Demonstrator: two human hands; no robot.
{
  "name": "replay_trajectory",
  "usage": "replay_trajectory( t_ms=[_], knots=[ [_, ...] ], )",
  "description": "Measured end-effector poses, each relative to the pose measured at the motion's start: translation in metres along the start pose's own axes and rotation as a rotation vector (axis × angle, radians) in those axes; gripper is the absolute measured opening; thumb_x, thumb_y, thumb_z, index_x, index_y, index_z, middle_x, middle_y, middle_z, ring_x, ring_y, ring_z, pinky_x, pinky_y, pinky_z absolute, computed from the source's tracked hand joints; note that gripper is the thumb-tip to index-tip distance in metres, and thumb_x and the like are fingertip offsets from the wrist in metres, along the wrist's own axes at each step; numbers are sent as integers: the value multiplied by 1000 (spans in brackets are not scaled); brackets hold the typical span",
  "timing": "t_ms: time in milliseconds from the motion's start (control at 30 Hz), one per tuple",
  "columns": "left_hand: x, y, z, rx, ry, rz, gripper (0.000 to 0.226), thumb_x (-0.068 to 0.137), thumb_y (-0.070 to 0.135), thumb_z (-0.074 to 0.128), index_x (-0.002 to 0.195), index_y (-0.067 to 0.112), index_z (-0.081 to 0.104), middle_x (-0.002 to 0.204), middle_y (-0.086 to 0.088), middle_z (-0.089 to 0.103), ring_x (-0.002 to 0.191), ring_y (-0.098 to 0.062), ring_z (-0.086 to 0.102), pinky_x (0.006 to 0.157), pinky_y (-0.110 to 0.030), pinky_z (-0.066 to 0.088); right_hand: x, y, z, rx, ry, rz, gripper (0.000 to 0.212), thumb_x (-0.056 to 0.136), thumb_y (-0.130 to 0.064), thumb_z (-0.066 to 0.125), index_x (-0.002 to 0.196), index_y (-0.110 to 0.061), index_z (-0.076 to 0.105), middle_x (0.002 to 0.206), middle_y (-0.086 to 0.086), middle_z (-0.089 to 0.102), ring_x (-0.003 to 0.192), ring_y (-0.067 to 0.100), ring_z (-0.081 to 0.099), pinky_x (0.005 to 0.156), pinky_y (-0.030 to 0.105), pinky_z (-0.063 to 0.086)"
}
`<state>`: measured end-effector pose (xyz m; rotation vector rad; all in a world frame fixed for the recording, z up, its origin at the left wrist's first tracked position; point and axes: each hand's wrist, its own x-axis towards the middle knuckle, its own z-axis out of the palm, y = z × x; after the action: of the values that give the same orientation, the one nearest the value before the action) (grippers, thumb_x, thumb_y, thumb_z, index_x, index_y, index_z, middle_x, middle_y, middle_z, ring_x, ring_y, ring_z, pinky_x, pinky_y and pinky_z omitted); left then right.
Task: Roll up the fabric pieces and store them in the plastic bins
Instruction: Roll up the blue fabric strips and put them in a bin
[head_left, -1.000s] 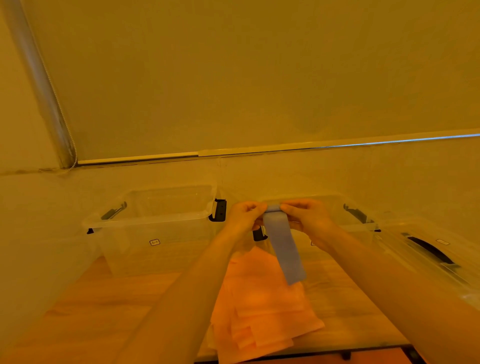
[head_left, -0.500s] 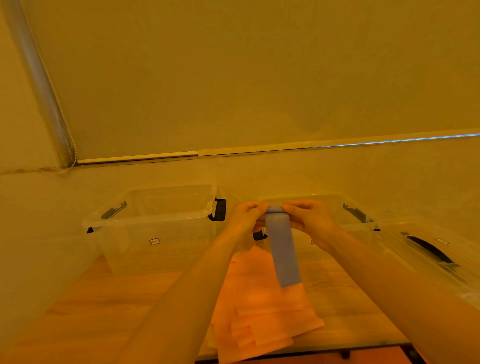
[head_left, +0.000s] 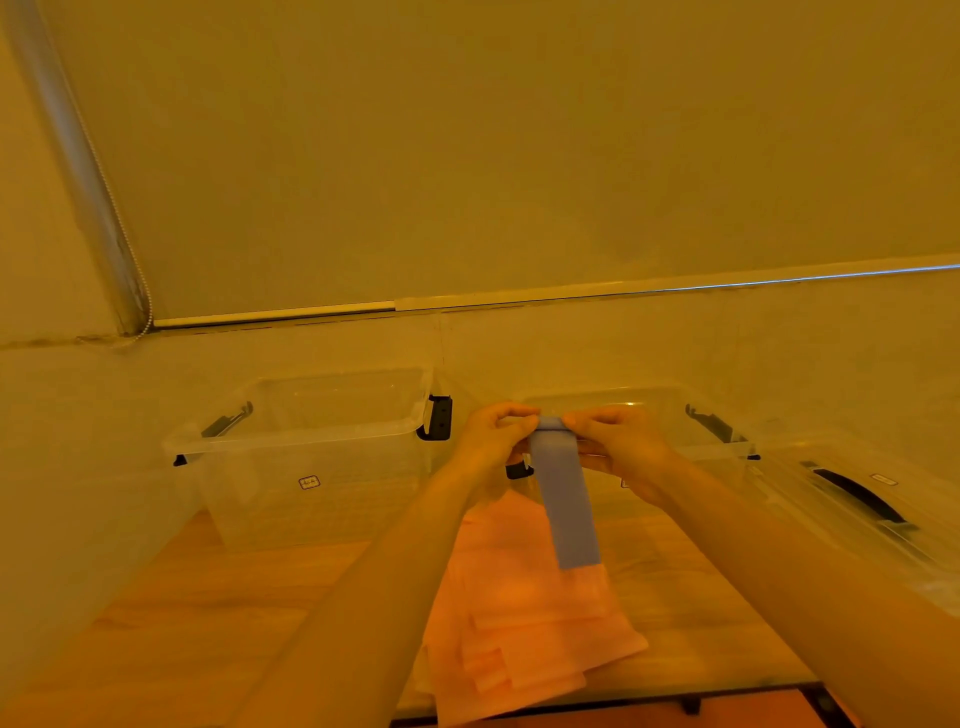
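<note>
Both hands are raised over the table (head_left: 218, 597), pinching the top end of a blue strip (head_left: 566, 499). Left hand (head_left: 491, 441) has its fingers curled tight on the strip's left top edge; right hand (head_left: 618, 447) has its fingers curled tight on the right top edge. The fingertips of the two hands nearly meet over the strip. The top of the strip looks wound into a small roll between the fingers; the rest hangs straight down, tilted slightly right, with the free end just above the pink pile (head_left: 524, 623).

The pink pile is a stack of folded fabric lying flat on the table, below the strip and between the forearms, its near edge reaching the table's front edge.

Left of the strip is an open clear bin (head_left: 311, 467) with black latches and nothing visible inside. Behind the strip and the hands is a second clear bin (head_left: 717, 447), also open, partly hidden by the hands; its contents cannot be made out. Right of the strip, at the table's right side, lies a clear lid (head_left: 883, 499) with a black handle, touching or just beside the second bin.

Behind the bins is a plain wall.
</note>
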<state>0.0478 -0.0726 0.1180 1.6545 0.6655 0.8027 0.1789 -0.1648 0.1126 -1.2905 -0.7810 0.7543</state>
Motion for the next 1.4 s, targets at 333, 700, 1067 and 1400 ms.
replay_trajectory(
  t_ms=[333,700,1067,1400],
  knots=[
    [-1,-6,-1,-74,-12,-31,10,94,14,58,97,8,65,82,-5,64,75,-16,61,61,-21,50,-1,5,1,84,-26,32,19,86,-5,66,105,-3,65,94,10,70,81,18,69,65,26,58],
    [-6,-5,2,-25,-25,-66,16,97,22,52,91,12,62,78,-4,62,69,-13,58,58,-19,44,-2,8,0,67,-9,-15,14,85,-5,66,99,-5,67,91,7,70,79,15,68,62,23,56],
    [-5,-4,2,-34,-14,-5,15,94,13,57,105,6,63,84,-4,59,75,-11,54,58,-17,43,-2,10,0,36,-21,32,13,89,-14,65,98,-6,67,95,11,71,79,17,71,59,24,56],
    [-8,-6,3,-54,-52,-11,15,95,12,55,106,8,63,84,-3,60,76,-14,56,61,-22,45,-2,11,-1,59,-7,-24,22,84,1,66,106,-2,64,93,8,67,81,14,67,57,20,56]
  ],
)
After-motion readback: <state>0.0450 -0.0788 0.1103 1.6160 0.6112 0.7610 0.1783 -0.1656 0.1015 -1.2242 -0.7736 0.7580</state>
